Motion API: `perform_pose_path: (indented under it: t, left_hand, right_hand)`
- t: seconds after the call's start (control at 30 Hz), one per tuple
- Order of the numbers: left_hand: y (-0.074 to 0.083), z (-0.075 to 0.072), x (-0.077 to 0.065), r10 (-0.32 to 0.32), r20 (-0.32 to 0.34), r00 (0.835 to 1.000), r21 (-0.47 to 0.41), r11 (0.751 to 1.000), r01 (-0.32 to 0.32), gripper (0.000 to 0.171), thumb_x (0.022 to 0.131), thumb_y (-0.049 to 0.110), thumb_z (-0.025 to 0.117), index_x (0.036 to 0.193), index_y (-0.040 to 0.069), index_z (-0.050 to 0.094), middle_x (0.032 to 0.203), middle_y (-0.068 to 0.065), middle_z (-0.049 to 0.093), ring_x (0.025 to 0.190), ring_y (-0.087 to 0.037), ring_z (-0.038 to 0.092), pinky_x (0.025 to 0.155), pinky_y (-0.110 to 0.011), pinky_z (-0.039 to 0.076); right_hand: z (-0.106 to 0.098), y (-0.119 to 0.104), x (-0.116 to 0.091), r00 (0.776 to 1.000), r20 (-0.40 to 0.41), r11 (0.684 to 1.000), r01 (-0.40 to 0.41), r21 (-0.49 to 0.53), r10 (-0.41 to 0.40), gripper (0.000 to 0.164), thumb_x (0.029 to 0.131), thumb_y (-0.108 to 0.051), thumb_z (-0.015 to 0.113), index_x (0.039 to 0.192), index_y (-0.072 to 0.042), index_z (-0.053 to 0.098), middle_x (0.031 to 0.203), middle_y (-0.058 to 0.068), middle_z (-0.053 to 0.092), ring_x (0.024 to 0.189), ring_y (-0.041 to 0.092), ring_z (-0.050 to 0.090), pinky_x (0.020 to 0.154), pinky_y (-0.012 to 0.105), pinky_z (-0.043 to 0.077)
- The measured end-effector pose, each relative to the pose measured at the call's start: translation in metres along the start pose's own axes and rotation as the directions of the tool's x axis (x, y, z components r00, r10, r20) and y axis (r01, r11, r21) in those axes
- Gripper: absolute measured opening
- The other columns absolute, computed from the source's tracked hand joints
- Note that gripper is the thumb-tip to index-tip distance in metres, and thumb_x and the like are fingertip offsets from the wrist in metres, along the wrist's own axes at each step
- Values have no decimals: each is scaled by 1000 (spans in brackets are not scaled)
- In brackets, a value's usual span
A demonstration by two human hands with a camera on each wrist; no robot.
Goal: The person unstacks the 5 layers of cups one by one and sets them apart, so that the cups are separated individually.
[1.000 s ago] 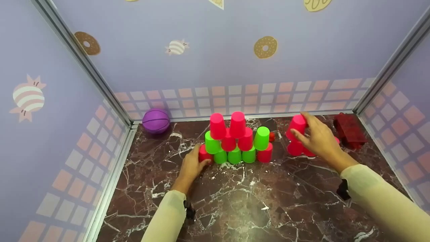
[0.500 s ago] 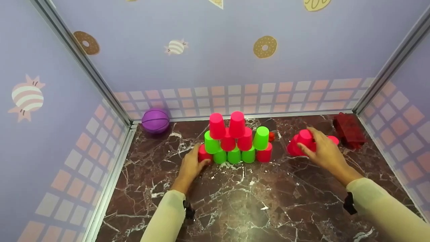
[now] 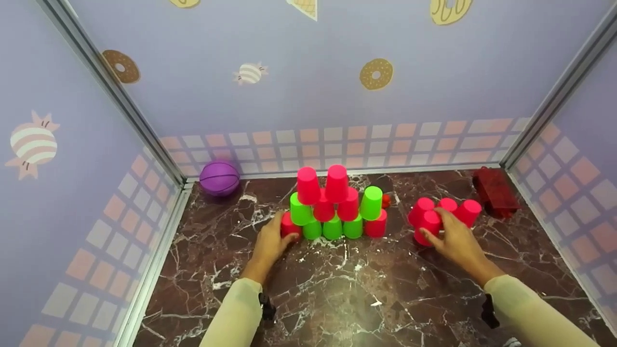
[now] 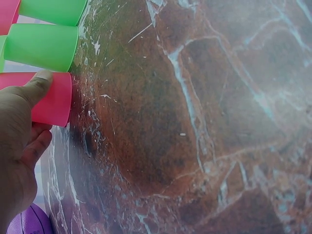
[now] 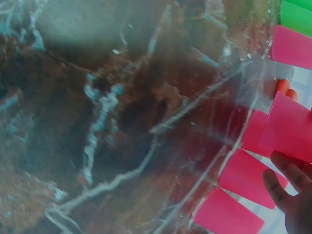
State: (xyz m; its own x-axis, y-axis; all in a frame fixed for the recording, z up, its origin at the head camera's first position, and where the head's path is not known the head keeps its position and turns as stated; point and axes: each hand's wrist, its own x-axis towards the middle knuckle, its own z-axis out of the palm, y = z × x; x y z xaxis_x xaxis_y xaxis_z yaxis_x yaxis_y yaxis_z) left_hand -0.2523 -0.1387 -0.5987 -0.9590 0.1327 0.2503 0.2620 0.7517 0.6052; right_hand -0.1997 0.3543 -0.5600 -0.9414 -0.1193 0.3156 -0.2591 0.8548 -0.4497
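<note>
A pyramid of upturned plastic cups stands mid-table. Its bottom row has green cups (image 3: pixel 332 227) between pink end cups; green and pink cups (image 3: pixel 348 205) form the second row, with two pink cups (image 3: pixel 336 184) on top. My left hand (image 3: pixel 270 243) holds the left pink end cup (image 4: pixel 52 100), thumb on the near side and fingers around the outer side. To the right, my right hand (image 3: pixel 458 241) grips another upturned pink cup (image 3: pixel 428 227) between thumb and fingers. Close behind it, three pink cups (image 3: pixel 468 212) are grouped on the table.
A purple ball (image 3: pixel 219 178) sits in the back left corner. Near the back right corner lies a translucent red block (image 3: pixel 496 193). A small red object (image 3: pixel 386 201) peeks out behind the pyramid's right end. Patterned walls (image 3: pixel 308 96) enclose the marbled table (image 3: pixel 337 294).
My right hand has lowered its pink cup from above the other loose cups and brought it nearer, in front of them. My left hand has stayed at the pyramid's left end cup.
</note>
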Motion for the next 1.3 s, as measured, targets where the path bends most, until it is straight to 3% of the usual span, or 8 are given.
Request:
perform_pose_path:
  t: [0.53,0.87,1.07,1.17,1.3]
  left_hand:
    - [-3,-2,-1,-11,21,1000,18,1000,11,70,92,30,88,150,10,54,129,-25,76,116,-48,76,101,-62,62]
    - [-7,-1,-1,61,-15,998,33,998,-61,72,90,30,91,147,6,54,126,-26,77,112,-48,77,96,-63,63]
    - [-4,-2,0,7,19,1000,21,1000,-7,72,90,31,91,149,9,54,129,-24,76,115,-47,76,99,-62,62]
    - [-4,-3,0,5,14,1000,17,1000,-6,71,90,30,91,148,9,55,127,-25,77,114,-47,77,98,-63,62]
    - [-3,-2,0,3,14,1000,19,1000,-3,70,91,29,91,147,9,54,124,-25,77,112,-48,77,96,-62,63]
  right_hand:
    - [18,3,-9,995,64,997,-73,22,72,60,99,-18,85,142,10,52,128,34,69,114,54,72,102,72,56]
    - [19,3,-10,995,62,997,-76,15,75,59,99,-17,84,140,11,51,126,35,68,114,56,71,103,72,55]
    - [15,1,-7,990,104,996,-94,0,94,76,103,-30,81,153,13,43,143,40,60,129,60,64,111,75,50]
    - [10,-3,-5,989,112,996,-91,-20,93,83,106,-38,77,159,13,38,153,42,53,140,61,55,118,76,44]
    - [-1,-9,0,994,96,998,-56,-38,59,84,107,-43,73,160,12,38,154,44,51,143,62,51,119,77,43]
